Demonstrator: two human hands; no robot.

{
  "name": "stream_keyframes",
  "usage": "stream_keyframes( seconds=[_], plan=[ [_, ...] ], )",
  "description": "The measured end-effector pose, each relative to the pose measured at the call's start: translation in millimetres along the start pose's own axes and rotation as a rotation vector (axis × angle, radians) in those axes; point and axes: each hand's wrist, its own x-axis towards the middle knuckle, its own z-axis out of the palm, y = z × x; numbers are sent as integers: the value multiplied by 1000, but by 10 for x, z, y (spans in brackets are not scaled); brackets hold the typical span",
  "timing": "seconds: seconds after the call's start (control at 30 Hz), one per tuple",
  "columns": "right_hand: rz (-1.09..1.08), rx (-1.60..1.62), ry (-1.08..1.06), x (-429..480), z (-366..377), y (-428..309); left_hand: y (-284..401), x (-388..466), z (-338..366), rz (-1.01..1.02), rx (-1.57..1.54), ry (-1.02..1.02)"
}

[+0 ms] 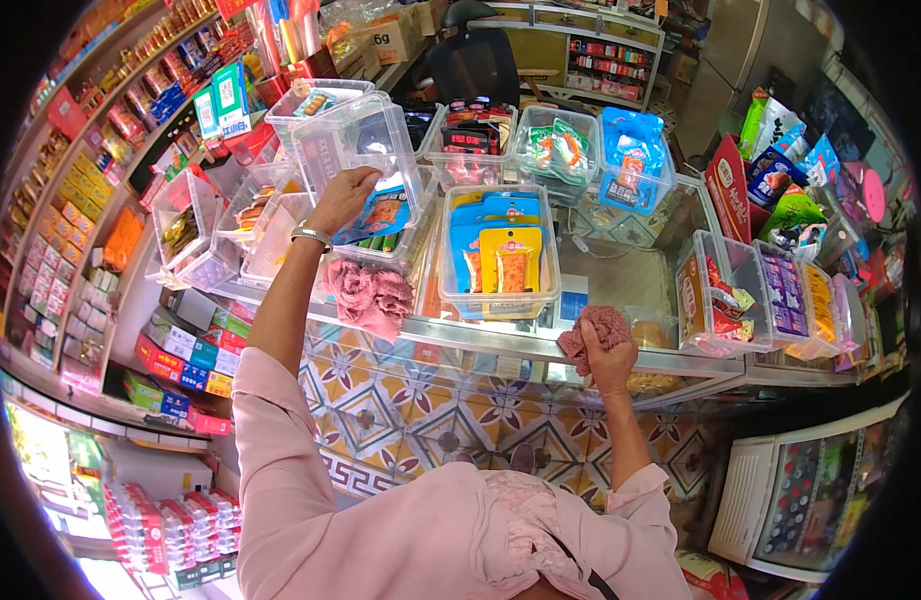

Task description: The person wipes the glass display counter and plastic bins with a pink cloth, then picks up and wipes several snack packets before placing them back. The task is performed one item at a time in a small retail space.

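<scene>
My left hand (345, 201) has its fingers curled at the near side of a tilted clear plastic bin (400, 142); the fingertips are partly hidden. A blue snack packet (385, 213) shows just under that hand. Below my wrist, a bunched pink cloth (370, 294) hangs over the counter's front edge. My right hand (612, 358) grips a crumpled, darker pink cloth (597, 330) at the metal edge of the glass counter (498, 337). Between my hands stands a clear bin (447, 289) of blue and yellow snack packets (511, 259).
Behind are clear bins with black-and-red packets (468, 139), green packets (561, 150) and blue packets (631, 161). More snack bins (730, 330) stand at the counter's right. Stocked shelves (77, 225) line the left. A glass-fronted cooler (760, 495) is at lower right.
</scene>
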Motion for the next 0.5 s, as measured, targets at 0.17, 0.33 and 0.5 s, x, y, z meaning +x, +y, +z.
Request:
stream_keyframes(
  seconds=[0.17, 0.33, 0.5],
  plan=[
    [28, -20, -20, -27, 10, 6, -119, -136, 46, 12, 60, 84],
    [32, -24, -16, -39, 24, 6, -175, -237, 88, 22, -2, 20],
    [-14, 43, -2, -28, 18, -5, 65, -386, 150, 63, 52, 197]
  ],
)
